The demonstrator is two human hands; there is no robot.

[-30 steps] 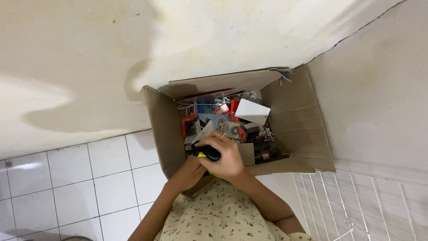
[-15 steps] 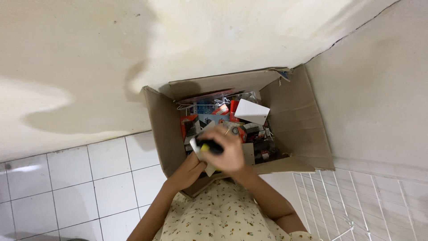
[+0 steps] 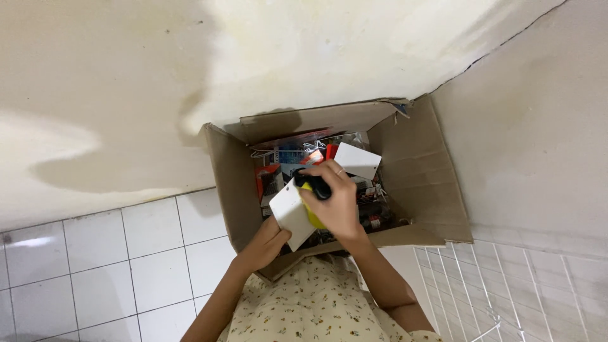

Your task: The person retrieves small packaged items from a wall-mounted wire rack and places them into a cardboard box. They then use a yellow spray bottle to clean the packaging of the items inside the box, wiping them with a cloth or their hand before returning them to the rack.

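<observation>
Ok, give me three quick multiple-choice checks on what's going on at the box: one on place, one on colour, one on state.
1. Where is the cardboard box?
A. On a wire shelf
B. In the corner where two walls meet
C. On a table

2. What colour is the tool in the right hand?
A. Yellow and black
B. All red
C. Blue and white

3. How does the left hand stand?
A. Empty, off to the side
B. Flat on the floor tiles
C. Closed on the white card

Answers: 1 B, the box sits on the floor with walls behind and beside it. 2 A, yellow body with a black end shows between the fingers. 3 C, it grips the card's lower edge.
</observation>
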